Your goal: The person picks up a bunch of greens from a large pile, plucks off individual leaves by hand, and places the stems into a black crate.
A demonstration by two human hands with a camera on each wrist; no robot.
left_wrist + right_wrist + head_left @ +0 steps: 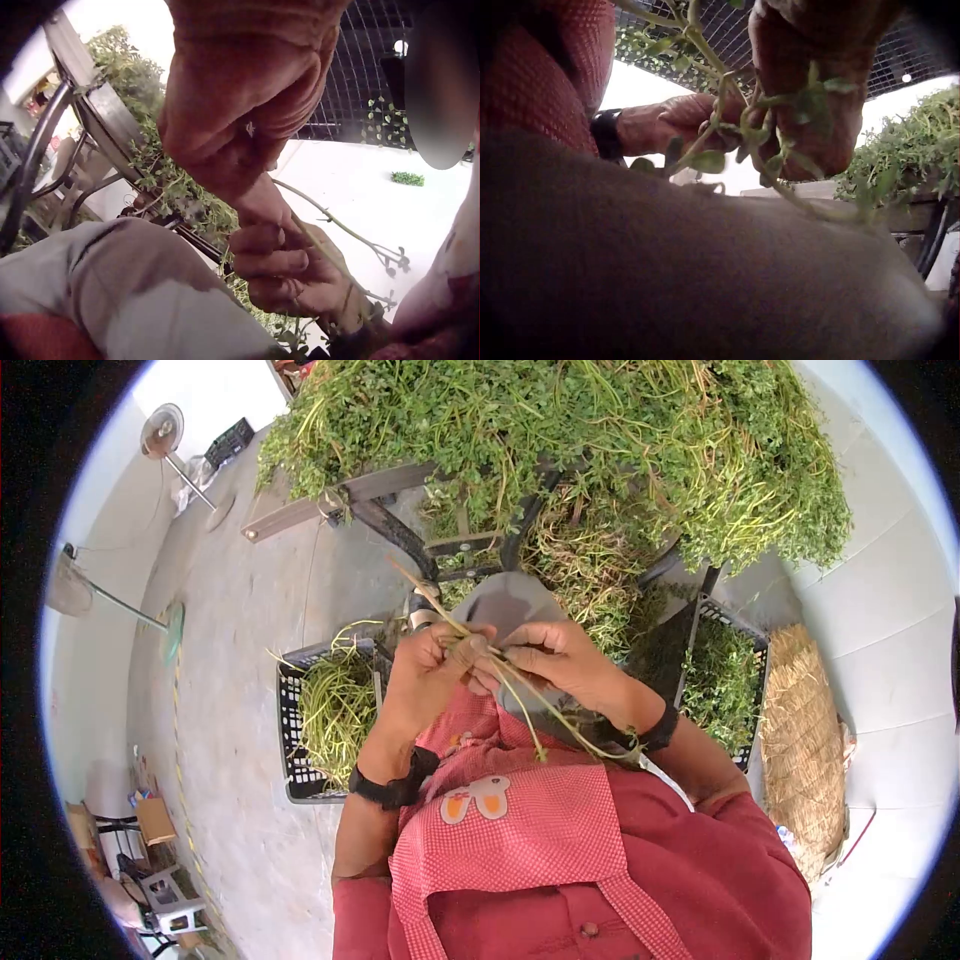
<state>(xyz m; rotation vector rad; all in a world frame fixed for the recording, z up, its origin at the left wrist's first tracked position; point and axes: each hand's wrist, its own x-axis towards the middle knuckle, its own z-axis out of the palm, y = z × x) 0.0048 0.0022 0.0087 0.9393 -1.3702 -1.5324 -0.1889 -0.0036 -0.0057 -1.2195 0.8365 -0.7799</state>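
Observation:
Thin green plant stems point(425, 592) cross between the hands above the lap. The left hand point(428, 672) pinches them between thumb and fingers; one long bare end sticks out past it, away from the body. Close beside it, the right hand point(568, 660) has its thumb and curled fingers on the same stems. Their other ends trail toward the apron, with small leaves point(705, 160) showing in the right wrist view. In the left wrist view, the left hand point(240, 97) is above the right hand point(281, 266), and a forked stem point(337, 223) hangs out beside them.
A big heap of leafy greens point(560, 430) covers the table in front. One black crate point(290, 745) of stems stands on the left, another crate point(757, 690) of greens on the right. More stems point(590, 575) lie below the table. A straw bundle point(800, 750) is at the right wall.

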